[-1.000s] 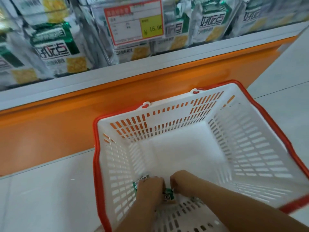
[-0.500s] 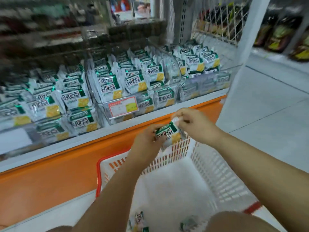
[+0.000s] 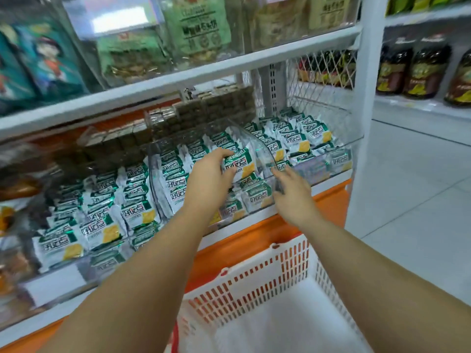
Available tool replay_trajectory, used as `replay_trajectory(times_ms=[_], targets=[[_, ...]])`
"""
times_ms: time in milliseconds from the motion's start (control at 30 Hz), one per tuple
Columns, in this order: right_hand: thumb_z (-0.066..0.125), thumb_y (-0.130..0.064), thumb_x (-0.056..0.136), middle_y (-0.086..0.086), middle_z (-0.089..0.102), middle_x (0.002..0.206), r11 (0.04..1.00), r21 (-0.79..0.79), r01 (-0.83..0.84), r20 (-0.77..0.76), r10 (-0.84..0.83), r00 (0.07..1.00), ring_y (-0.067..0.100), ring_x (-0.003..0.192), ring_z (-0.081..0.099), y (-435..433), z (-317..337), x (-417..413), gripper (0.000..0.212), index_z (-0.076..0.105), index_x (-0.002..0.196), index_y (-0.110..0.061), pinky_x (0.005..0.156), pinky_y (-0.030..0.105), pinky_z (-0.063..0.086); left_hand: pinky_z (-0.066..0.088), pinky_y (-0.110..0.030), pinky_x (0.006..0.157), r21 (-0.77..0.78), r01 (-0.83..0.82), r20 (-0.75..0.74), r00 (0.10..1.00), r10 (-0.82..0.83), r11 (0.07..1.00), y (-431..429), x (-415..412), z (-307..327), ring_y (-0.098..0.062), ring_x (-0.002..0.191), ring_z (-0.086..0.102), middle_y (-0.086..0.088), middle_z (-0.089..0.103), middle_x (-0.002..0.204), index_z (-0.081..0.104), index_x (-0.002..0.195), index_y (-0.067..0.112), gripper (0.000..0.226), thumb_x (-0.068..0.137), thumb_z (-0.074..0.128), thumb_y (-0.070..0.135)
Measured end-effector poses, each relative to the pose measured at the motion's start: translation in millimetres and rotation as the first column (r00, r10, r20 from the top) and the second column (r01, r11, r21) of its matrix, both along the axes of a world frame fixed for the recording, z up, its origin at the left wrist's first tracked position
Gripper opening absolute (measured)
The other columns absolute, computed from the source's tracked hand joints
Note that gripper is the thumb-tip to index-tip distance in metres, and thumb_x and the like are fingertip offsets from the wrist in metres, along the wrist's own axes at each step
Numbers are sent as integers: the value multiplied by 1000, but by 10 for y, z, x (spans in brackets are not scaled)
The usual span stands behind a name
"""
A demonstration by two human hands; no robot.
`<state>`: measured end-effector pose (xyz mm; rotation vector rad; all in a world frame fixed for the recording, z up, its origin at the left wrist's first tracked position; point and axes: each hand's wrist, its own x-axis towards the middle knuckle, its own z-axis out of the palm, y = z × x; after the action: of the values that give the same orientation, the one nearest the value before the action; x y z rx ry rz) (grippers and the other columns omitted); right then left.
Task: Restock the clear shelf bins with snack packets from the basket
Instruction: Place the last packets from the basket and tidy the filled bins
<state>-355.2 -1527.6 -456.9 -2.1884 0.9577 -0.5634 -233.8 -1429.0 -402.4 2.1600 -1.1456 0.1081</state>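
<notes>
Left hand (image 3: 209,180) grips a green-white packet (image 3: 240,166) (Chinese print) over clear bin (image 3: 263,152).

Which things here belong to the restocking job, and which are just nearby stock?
In the job: left hand, gripping a snack packet; right hand, beside the clear shelf bin; basket.
Nearby only: brown packets behind the bins; green bags on the upper shelf; dark bottles at right.

Snack packets (image 3: 137,200) fill the clear bins (image 3: 265,151) across the frame's middle. The basket (image 3: 267,278) sits lower right, in front of them.
</notes>
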Motion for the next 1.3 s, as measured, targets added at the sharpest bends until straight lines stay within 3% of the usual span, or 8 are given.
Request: replay_trajectory(times_ms=[233,400,600,700,833,933,1067,1300], targets=[[52,-18,94,-5,15,157,982,-183,42,-61,-54,997,24,143,8,-37,-86,-1,56,32,146,-28,115,43,18,49,-35,80,122,-3,81,997,-7,993,-467,295,-138,-25,90,60,-8,65,113,55,128,23,36,93,61,27],[49,-16,95,-7,17,157,972,-234,24,-65,-40,997,23,141,10,-88,-123,-11,56,32,146,-32,114,41,20,31,-39,99,280,-173,261,960,99,944,-683,446,-304,-27,121,44,-5,60,122,56,127,30,36,92,58,38],[50,-17,94,-6,19,156,969,-245,8,-58,-23,998,23,142,12,-94,-107,-34,57,31,146,-33,113,41,22,26,-40,103,401,-224,337,938,84,888,-697,410,-271,-27,127,33,-5,39,135,47,137,33,46,93,56,42],[52,-10,91,-2,34,150,973,-228,35,101,-12,995,20,136,31,-89,-75,-67,49,46,138,-24,111,44,30,25,-42,104,192,-189,355,928,112,963,-485,224,-293,-25,129,34,-2,40,139,48,136,28,43,94,56,33],[52,-7,90,-4,65,104,940,-341,18,248,72,966,11,94,57,40,26,-110,24,68,105,-17,84,28,47,28,-31,89,-291,-38,380,912,152,956,10,-266,-635,-20,108,49,1,58,115,65,110,22,27,86,59,11],[54,-11,91,-5,64,87,951,-271,-148,118,186,975,12,78,58,147,-148,-190,17,68,98,-16,67,21,45,30,-31,83,-253,-102,254,953,168,962,290,-562,-1224,-21,99,52,1,62,106,67,103,22,28,80,54,12],[57,-7,90,0,64,94,939,105,-328,-218,344,913,13,86,57,221,-1129,-498,15,69,97,-10,71,15,37,38,-42,99,115,-222,-76,970,231,968,529,-901,-2154,-28,113,55,-3,61,120,64,113,21,32,83,62,10],[60,-31,91,1,54,129,816,502,-286,-708,578,405,15,116,52,504,-2500,-962,39,56,128,-21,94,20,37,33,-29,105,563,227,-513,850,120,795,967,-1030,-3393,-17,127,44,6,46,139,49,131,33,39,95,46,19]])
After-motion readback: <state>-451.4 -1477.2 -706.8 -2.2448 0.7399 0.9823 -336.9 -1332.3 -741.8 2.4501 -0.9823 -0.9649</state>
